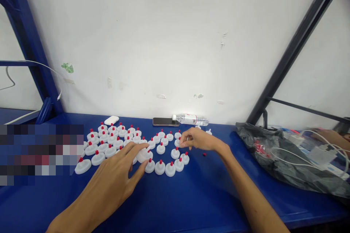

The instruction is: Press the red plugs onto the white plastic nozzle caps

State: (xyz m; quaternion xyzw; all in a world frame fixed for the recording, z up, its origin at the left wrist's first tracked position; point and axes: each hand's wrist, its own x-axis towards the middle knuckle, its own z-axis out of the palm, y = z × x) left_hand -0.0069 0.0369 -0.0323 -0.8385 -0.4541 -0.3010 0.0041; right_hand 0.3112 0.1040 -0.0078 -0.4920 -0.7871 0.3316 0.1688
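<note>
My left hand [120, 167] pinches a whitish translucent plastic lid [142, 156] between thumb and fingers, above the front of the group. My right hand [198, 139] is closed, its fingertips at the edge of a white lid [177, 142] on the right side; what they grip, if anything, is hidden. Several round white lids with red nozzle tips [160, 168] stand upright on the blue table [180, 204]. A loose red tip [204, 154] lies right of the group. Behind my right hand sits a white lid [209, 132] with no red tip visible.
Along the wall lie a phone [165, 121], a clear water bottle [191, 119] and a white case [111, 120]. A dark plastic bag [284, 169] with cables and small red parts spreads over the right side. Blue frame posts [35, 40] rise at left.
</note>
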